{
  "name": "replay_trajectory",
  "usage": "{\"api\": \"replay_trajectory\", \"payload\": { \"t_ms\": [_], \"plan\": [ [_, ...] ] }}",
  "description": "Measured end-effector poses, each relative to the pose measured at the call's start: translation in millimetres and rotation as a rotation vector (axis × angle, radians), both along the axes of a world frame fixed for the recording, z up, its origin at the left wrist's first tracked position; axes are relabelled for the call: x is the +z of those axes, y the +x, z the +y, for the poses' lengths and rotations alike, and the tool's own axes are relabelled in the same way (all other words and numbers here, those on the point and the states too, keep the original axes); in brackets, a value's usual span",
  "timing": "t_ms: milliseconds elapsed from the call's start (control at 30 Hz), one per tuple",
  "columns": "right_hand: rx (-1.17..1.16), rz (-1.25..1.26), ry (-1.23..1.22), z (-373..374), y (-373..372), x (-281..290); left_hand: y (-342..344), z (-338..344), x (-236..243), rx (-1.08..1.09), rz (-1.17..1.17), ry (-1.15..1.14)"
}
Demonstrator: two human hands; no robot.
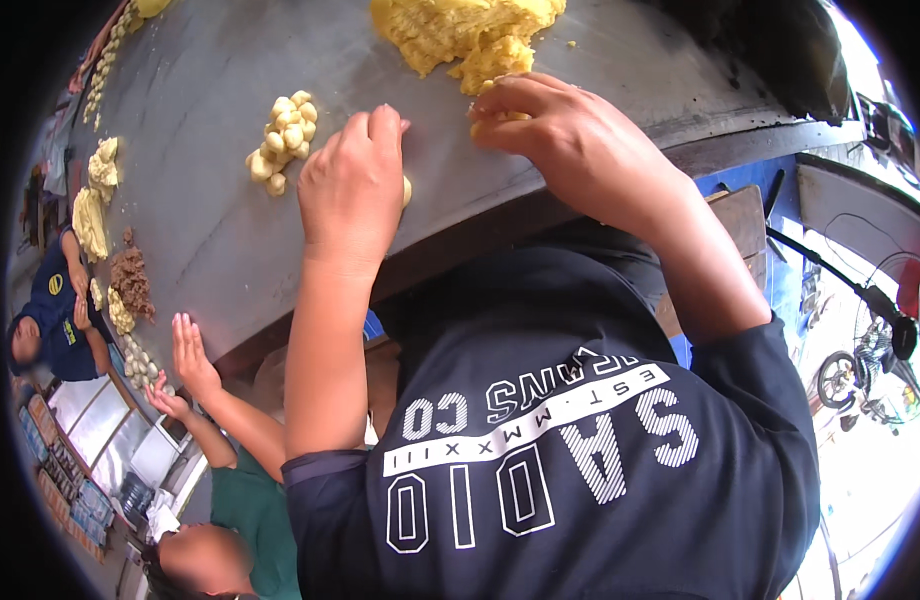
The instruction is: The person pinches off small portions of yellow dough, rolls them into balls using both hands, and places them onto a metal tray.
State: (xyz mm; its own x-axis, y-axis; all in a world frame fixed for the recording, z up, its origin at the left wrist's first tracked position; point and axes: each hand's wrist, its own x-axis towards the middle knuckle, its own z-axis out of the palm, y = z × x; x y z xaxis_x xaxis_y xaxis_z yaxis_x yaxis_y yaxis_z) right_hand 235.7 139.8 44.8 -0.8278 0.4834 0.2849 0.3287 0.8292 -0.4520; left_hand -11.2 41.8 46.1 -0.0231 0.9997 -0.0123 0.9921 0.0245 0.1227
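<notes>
Nearest, the wearer's dark shirt (540,460) with white lettering fills the lower middle; both bare forearms reach past it over a grey tabletop (220,235). Left hand (352,180): back uppermost, fingers curled, fingertips mostly hidden; a small pale-yellow piece (407,191) shows at its thumb side, but cannot tell whether the left grip has hold of it or only lies beside it. Right hand (550,125): grip bent nearly closed, thumb and fingers about a yellow dough piece (500,117), partly covered by the fingers. Just beyond it, at the top edge, sits the big yellow dough mass (460,35), rough and crumbly; whether the fingertips touch it is unclear. Just left of the left hand, a heap of small pale balls (283,142), piled together. Farther left, a co-worker in a green shirt (258,530) holds two open hands (185,372) near a cluster of whitish balls (140,365). Past these along the tabletop's left side: a crumbly brown mound (132,280) and pale-yellow lumps (90,225). A second co-worker in navy (58,310) is beyond. Far right, outside, a motorcycle (873,370) stands in bright light.
</notes>
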Motion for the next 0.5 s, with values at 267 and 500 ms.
{"api": "replay_trajectory", "payload": {
  "t_ms": [267,500],
  "plan": [
    [-0.201,0.031,0.095,-19.7,-6.1,-13.2,-49.2,-53.1,-19.9,-0.088,-0.786,0.139],
    [-0.275,0.106,0.114,-16.8,-5.6,-14.7,-67.4,-46.2,-4.9,0.338,-1.743,0.805]
  ]
}}
